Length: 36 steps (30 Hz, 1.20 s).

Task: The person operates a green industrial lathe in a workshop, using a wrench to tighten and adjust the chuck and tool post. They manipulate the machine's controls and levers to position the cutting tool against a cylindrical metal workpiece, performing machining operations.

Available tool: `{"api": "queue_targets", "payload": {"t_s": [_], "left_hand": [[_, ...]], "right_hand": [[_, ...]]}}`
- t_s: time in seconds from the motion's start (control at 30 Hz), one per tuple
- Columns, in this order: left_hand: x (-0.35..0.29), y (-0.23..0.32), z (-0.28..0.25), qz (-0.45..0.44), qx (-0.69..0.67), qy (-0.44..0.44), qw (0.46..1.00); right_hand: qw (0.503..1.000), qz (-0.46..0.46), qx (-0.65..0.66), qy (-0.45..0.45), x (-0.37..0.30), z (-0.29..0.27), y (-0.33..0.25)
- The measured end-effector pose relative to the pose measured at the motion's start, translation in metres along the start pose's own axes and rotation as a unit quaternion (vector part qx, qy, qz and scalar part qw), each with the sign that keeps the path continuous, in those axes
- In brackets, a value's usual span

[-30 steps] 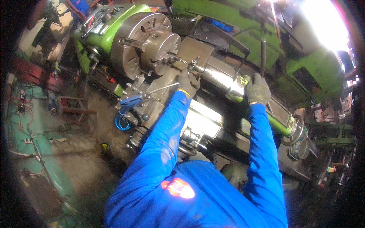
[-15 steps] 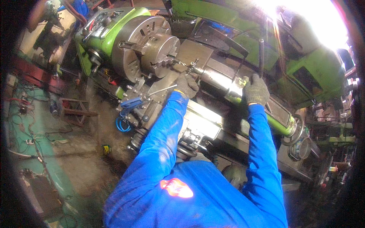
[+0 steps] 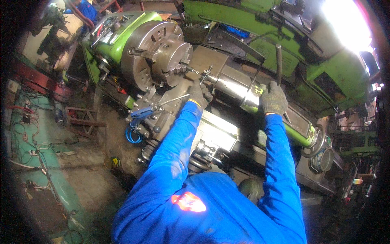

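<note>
A green lathe stretches across the view, with a round grey chuck on its large faceplate. Facing the chuck is a twist drill bit, seated in the tailstock quill by a small keyed drill chuck. My left hand, in a dark knit glove, is closed just below the drill chuck; its fingertips and anything within them are hidden. My right hand, gloved alike, is wrapped round the lower end of an upright metal lever on the tailstock.
Left of my left forearm, a blue air gun with a coiled hose lies on the carriage. A handwheel ends the tailstock at right. Cables trail over the floor at far left. Green machinery stands behind the lathe.
The view has shifted slightly and the glare at upper right is smaller. Both hands stay in nearly the same places, the left near the drill chuck and the right at the lever.
</note>
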<state>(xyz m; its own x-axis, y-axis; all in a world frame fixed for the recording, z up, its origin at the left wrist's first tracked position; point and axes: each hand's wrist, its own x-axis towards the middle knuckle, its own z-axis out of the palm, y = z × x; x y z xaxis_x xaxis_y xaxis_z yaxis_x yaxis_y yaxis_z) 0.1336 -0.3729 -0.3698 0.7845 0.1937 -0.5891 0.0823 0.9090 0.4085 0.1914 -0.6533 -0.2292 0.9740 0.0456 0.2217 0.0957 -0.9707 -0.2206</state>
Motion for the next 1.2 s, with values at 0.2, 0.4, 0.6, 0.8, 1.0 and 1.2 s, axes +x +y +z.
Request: {"api": "queue_targets", "payload": {"t_s": [0.2, 0.4, 0.6, 0.8, 1.0, 1.2], "left_hand": [[-0.014, 0.008, 0.018, -0.043, -0.008, 0.036, 0.998], [-0.006, 0.000, -0.002, 0.091, 0.146, 0.075, 0.982], [-0.010, 0.001, -0.011, 0.103, 0.230, 0.074, 0.965], [-0.007, 0.010, -0.007, -0.017, 0.023, 0.054, 0.998], [0.000, -0.002, -0.010, 0.090, 0.106, 0.087, 0.986], [-0.039, -0.013, 0.000, 0.174, 0.277, 0.169, 0.930]], "right_hand": [[1.000, -0.012, -0.007, 0.015, 0.004, 0.009, 0.008], [0.998, -0.036, 0.019, 0.054, 0.003, 0.016, 0.012], [0.991, -0.062, 0.067, 0.095, 0.007, 0.032, 0.025], [0.986, -0.067, 0.109, 0.105, 0.004, 0.029, 0.024], [0.986, -0.060, 0.119, 0.098, 0.008, 0.033, 0.030], [0.967, -0.053, 0.211, 0.136, 0.008, 0.019, 0.030]]}}
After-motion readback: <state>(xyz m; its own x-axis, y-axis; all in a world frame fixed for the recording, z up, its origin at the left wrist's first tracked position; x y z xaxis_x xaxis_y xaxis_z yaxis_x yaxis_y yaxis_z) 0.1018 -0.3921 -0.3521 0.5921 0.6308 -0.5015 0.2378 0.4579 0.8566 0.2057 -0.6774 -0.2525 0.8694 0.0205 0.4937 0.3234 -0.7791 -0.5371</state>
